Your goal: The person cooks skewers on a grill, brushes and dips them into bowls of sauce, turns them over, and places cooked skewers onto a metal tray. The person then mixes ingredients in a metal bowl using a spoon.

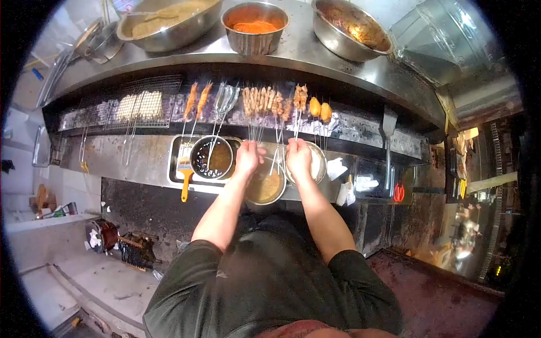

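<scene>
Over the charcoal grill, my left hand (248, 158) has its fingers closed around the lower ends of a bunch of meat skewers (258, 100). To its right, my right hand (298, 158) pinches the sticks of browner meat skewers (301, 98). Between the two bunches lie darker meat skewers (278, 104), their sticks running down toward a round pan of light-brown liquid (265, 188). Below and beside my right hand is a bowl with white contents (317, 163), partly hidden. Two yellow skewered pieces (320, 110) rest on the grill further right.
On the grill's left are a wire basket (143, 106), orange skewers (191, 101) and a foil-like bundle (226, 98). A tray holds a brush (185, 176) and a pot of dark liquid (212, 158). Metal bowls, one with red powder (255, 28), stand on the shelf. Red-handled scissors (399, 192) lie right.
</scene>
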The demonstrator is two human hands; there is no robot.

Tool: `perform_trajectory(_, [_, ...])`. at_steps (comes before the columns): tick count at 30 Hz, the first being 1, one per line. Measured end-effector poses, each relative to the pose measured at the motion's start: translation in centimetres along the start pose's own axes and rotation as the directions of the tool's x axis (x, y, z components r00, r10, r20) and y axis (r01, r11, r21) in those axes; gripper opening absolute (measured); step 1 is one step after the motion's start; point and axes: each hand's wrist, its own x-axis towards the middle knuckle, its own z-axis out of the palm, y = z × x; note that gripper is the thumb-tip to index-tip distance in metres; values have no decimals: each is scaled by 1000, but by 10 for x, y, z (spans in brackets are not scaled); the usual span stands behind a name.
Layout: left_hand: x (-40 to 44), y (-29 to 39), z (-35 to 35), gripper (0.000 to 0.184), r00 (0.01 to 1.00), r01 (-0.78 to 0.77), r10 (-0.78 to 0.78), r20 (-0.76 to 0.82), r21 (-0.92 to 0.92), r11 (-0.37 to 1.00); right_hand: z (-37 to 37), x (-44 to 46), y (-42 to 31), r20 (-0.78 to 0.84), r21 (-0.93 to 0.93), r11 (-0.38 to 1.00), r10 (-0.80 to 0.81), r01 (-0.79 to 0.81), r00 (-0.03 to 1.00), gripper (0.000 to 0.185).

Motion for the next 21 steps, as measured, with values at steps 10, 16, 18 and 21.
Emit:
perform_trajectory(10, [1, 4, -17, 19, 992, 105, -86, 96, -208, 972, 59, -32, -59, 121, 159, 948, 259, -276, 958, 22])
perform_trajectory(16, [10, -8, -26, 21, 994, 62, -36, 101, -273, 960, 97, -21, -14, -85, 26, 974, 225, -223, 971, 18])
perform_trajectory(18, [7, -4, -26, 22, 994, 77, -49, 96, -316, 946, 102, -18, -13, -118, 4, 978, 208, -208, 971, 18])
perform_trajectory(21, [11, -8, -27, 23, 994, 74, -41, 104, -334, 940, 110, -15, -9, -163, 83, 992, 111, -99, 980, 13])
